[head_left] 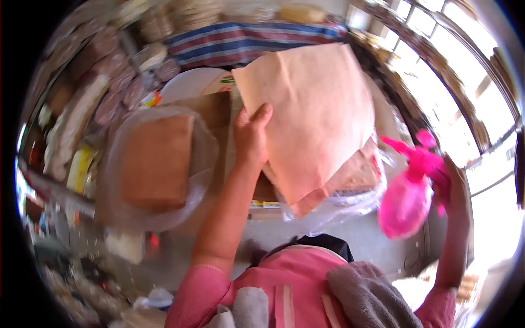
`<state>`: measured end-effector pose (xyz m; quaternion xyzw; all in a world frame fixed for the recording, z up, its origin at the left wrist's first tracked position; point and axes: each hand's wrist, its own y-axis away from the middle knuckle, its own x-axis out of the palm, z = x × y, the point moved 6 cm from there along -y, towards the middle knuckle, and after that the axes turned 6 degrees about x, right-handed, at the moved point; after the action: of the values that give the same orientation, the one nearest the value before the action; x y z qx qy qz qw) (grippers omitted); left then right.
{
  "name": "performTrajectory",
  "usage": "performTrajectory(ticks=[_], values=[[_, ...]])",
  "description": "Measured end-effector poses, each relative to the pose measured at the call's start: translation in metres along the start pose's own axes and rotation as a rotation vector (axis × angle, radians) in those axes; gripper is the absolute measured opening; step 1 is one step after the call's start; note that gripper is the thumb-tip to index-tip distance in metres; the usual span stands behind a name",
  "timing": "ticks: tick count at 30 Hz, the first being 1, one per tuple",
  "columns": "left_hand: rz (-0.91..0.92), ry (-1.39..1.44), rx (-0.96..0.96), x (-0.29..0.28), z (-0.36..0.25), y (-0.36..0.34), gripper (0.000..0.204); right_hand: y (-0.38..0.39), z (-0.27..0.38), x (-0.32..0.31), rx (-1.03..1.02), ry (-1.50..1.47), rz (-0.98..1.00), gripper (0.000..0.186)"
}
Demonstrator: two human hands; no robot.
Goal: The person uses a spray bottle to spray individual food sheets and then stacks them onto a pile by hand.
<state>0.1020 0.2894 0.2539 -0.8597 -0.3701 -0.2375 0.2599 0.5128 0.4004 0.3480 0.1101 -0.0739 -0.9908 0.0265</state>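
Two bare hands busy at once here: the left hand (252,134) has a big tan sheet (314,109) by its left edge, thumb lying on top and the other fingers mostly hidden under it, so it looks like a pinch between thumb and fingers. The sheet is tilted up over a pile of similar tan sheets (358,174), with crinkly clear plastic (320,216) poking out around the pile's near side. Over on the right, well apart from the left hand, the right hand (453,188) is wrapped around the neck of a pink spray bottle (406,205), its see-through body hanging below and the nozzle pointing left, toward the sheet. Can't tell exactly how those fingers sit on the trigger, they're mostly blocked by the sprayer head. Left of the left forearm there's a neat brown stack (156,164) in a clear plastic bag (208,188), resting on brown cardboard (220,112). Behind all that is a blue, red and white striped cloth (240,44).
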Motion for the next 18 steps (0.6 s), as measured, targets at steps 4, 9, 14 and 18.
performTrajectory(ticks=[4,9,14,18], values=[[-0.157,0.083,0.150,-0.075,-0.057,-0.026,0.038,0.016,-0.019,-0.049,0.025,-0.010,-0.060,0.039],[-0.468,0.078,0.245,-0.276,-0.117,-0.036,0.029,0.028,-0.026,-0.055,-0.002,-0.009,-0.024,0.033],[-0.830,0.029,0.066,-0.508,-0.106,-0.013,0.039,0.050,-0.023,-0.022,-0.265,0.137,-0.184,0.035],[-1.021,-0.131,0.105,-0.664,-0.082,0.013,0.047,0.051,-0.028,-0.002,0.020,0.068,-0.067,0.032]])
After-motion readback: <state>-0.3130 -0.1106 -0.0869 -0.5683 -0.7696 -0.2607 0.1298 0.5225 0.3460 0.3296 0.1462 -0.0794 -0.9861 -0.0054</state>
